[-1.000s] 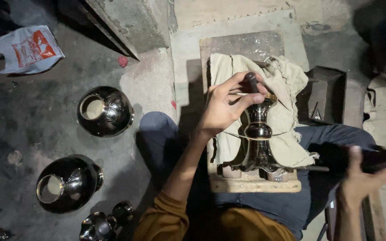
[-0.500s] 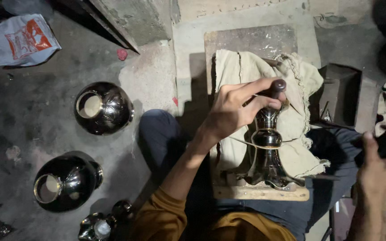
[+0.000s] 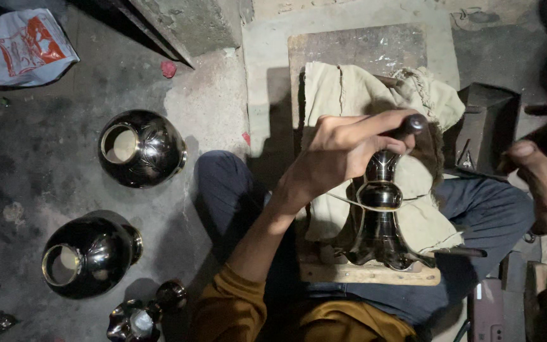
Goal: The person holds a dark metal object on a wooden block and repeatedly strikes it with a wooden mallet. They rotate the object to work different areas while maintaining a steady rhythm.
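Left hand [image 3: 343, 155] has slid up the dark polished flared metal vase [image 3: 380, 218], now clamping a dark rod-like tool [image 3: 406, 126] at its neck (vase on cloth-covered wooden board [image 3: 368, 273]); right hand [image 3: 542, 183] has swung nearer the vase, gripping something dark.

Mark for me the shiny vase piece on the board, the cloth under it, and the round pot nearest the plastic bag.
Vase piece [image 3: 378, 228], head view, on its dark fluted body.
Cloth [image 3: 340, 92], head view, on the bare upper fold.
Round pot [image 3: 150, 152], head view, on its shiny side beside the mouth.
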Available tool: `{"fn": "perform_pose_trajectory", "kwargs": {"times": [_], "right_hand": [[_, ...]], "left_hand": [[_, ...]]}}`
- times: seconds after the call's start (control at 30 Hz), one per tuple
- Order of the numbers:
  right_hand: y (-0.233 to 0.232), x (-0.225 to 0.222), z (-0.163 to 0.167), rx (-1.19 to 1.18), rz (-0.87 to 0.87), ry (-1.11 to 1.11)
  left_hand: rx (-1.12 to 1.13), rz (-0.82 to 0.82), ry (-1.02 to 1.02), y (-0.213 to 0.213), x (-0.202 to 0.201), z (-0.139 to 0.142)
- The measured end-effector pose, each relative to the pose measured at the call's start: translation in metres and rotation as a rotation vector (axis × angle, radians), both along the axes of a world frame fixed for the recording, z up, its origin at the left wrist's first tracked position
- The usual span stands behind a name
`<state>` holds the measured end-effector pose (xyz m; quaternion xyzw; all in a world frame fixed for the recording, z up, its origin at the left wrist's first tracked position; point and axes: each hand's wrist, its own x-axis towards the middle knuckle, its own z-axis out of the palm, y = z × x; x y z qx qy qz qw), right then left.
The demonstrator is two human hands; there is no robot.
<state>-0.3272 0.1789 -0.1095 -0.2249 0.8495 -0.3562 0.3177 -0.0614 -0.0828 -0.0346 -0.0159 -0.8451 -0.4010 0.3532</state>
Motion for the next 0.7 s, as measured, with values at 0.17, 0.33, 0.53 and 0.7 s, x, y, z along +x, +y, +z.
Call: {"fn": "perform_pose_trajectory", "kwargs": {"times": [0.17,0.33,0.53,0.7], "right_hand": [[-0.025,0.013,0.027,0.087,0.022,0.01],[-0.052,0.036,0.079,-0.015,0.174,0.035],[-0.063,0.05,0.112,-0.082,0.293,0.043],[-0.066,0.059,0.126,-0.123,0.349,0.063]], "left_hand": [[0.007,-0.064,-0.017,-0.004,-0.001,-0.008],[0.041,-0.072,-0.092,-0.004,0.001,-0.016],[-0.085,-0.055,-0.038,-0.006,-0.006,-0.054],[-1.126,0.626,-0.012,0.002,0.0,-0.092]]}}
